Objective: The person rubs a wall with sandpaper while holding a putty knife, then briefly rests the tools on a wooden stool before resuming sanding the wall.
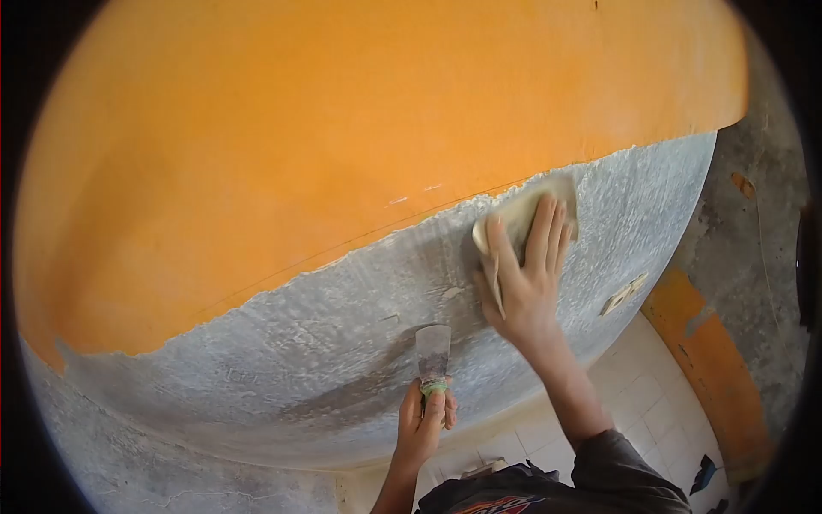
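Observation:
My right hand [531, 283] presses a pale, bent sheet [565, 193], perhaps sandpaper, flat against the wall, just below the ragged edge of the orange paint [282, 154]. Its fingers are spread over the sheet, with the thumb side at a folded part. Lower down, my left hand [424, 420] is closed around the green handle of a putty knife [433, 343], whose broad blade points up in front of the grey, bare part of the wall [342, 325].
A socket plate [623, 294] sits on the grey wall at the right. Below lies a tiled floor [646, 403]. An orange strip [711, 360] crosses another grey wall [745, 223] at the far right. Dark scraps [704, 474] lie at the lower right.

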{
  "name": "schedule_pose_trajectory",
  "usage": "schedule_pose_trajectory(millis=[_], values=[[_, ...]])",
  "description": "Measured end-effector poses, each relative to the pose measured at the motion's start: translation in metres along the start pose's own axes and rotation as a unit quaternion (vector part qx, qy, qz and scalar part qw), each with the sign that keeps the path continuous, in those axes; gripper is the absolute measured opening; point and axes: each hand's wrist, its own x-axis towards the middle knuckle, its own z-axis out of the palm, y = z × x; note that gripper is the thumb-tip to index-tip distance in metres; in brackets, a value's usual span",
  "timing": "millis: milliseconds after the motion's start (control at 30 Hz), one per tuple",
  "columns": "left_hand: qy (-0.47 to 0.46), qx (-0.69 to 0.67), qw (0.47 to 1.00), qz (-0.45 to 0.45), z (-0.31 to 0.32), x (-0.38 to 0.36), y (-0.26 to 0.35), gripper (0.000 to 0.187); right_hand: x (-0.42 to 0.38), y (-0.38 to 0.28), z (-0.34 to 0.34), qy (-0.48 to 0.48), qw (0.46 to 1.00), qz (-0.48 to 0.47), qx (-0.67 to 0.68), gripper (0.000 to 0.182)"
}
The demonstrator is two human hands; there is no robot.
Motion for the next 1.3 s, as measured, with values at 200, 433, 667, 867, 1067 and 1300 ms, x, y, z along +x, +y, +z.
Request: schedule_pose_trajectory(millis=[200, 433, 667, 867, 1067, 1300], values=[[0.024, 0.002, 1.000, -0.006, 0.006, 0.001, -0.011, 0.031, -0.065, -0.001, 0.019, -0.035, 0.999, 0.007, 0.014, 0.061], [0.028, -0.017, 0.999, -0.016, 0.015, 0.000, -0.005, 0.033, 0.006, -0.007, -0.016, -0.057, 0.998, -0.019, 0.012, 0.065], [0.031, -0.042, 0.999, -0.006, 0.016, -0.008, -0.003, 0.034, 0.022, -0.011, -0.027, -0.059, 0.998, -0.015, 0.015, 0.062], [0.033, -0.032, 0.999, -0.004, 0.015, -0.011, -0.001, 0.033, 0.010, -0.012, -0.021, -0.056, 0.998, -0.007, -0.010, 0.061], [0.012, -0.033, 0.999, -0.005, 0.012, -0.009, 0.001, 0.035, 0.001, -0.019, -0.023, -0.087, 0.996, 0.012, -0.015, 0.059], [-0.026, -0.054, 0.998, -0.003, 0.004, -0.006, 0.003, 0.038, 0.013, -0.028, -0.032, -0.087, 0.996, 0.036, -0.007, 0.058]])
